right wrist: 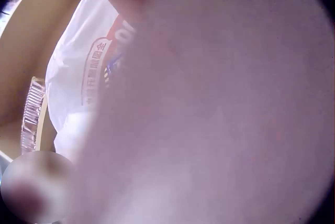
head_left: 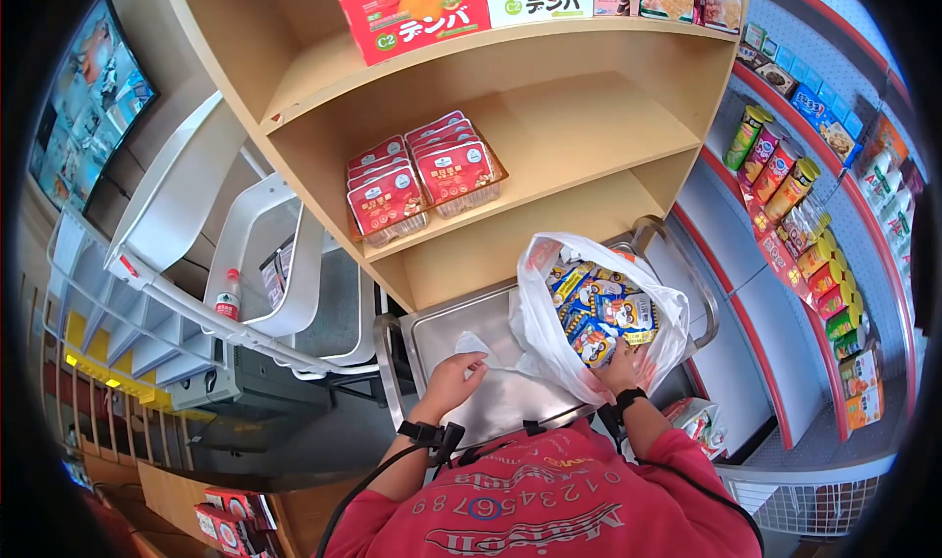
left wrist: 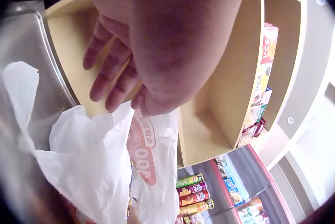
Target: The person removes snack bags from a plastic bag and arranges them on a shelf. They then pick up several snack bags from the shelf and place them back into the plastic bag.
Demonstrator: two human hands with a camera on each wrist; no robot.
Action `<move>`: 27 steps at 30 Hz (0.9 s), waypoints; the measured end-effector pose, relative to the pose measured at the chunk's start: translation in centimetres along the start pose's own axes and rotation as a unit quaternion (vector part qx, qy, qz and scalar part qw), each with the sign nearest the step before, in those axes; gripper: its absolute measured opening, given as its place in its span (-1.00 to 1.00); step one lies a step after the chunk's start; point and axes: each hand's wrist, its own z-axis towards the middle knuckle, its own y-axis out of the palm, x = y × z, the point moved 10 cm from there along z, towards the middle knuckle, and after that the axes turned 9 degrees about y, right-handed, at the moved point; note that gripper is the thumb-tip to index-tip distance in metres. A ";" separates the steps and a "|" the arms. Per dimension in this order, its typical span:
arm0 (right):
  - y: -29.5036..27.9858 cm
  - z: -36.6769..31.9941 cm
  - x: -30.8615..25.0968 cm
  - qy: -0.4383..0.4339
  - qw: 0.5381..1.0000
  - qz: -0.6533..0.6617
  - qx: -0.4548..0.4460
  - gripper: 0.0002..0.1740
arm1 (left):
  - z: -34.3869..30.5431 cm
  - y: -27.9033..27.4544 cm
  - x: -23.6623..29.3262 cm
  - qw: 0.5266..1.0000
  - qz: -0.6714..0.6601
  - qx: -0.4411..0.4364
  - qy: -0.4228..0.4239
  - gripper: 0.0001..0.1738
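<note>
A white plastic bag (head_left: 535, 308) with red print stands on the metal cart top (head_left: 442, 327), its mouth spread wide. Inside lie several small blue and yellow snack packets (head_left: 589, 308). My right hand (head_left: 618, 373) reaches into the bag at its near side, fingers against the packets; I cannot tell if it grips one. In the right wrist view that hand is a large blur beside the bag. My left hand (head_left: 453, 381) hovers left of the bag, near its loose handle (head_left: 472, 344). In the left wrist view its fingers (left wrist: 107, 82) hang loosely bent, holding nothing.
Ahead stands a wooden shelf (head_left: 579, 190) with trays of red snack packs (head_left: 456, 170) and boxed crackers (head_left: 417, 13) above. Blue-grey racks (head_left: 731, 264) with canned snacks (head_left: 770, 165) rise at right. White baskets (head_left: 257, 229) hold a bottle (head_left: 228, 298) at left.
</note>
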 end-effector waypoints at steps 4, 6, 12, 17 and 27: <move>-1.0 -1.7 0.2 0.024 0.999 -0.031 0.018 0.02 | -0.7 -2.1 0.0 1.000 0.002 0.014 0.002 -0.74; -1.2 -2.1 0.9 0.044 0.997 -0.053 0.024 -0.10 | -1.1 -2.7 -0.4 1.000 -0.002 0.017 0.001 -0.74; 1.0 -1.3 3.6 0.048 0.999 -0.015 0.008 -0.33 | -1.9 -2.6 -1.7 1.000 -0.018 0.015 -0.011 -0.73; 2.1 0.1 4.6 -0.005 0.999 0.032 -0.012 -0.53 | -1.6 -2.2 -1.0 1.000 -0.011 -0.007 -0.001 -0.72; 1.3 -0.7 1.0 -0.061 0.994 0.054 -0.067 -0.44 | -1.4 -2.5 -0.9 1.000 -0.012 0.003 0.019 -0.71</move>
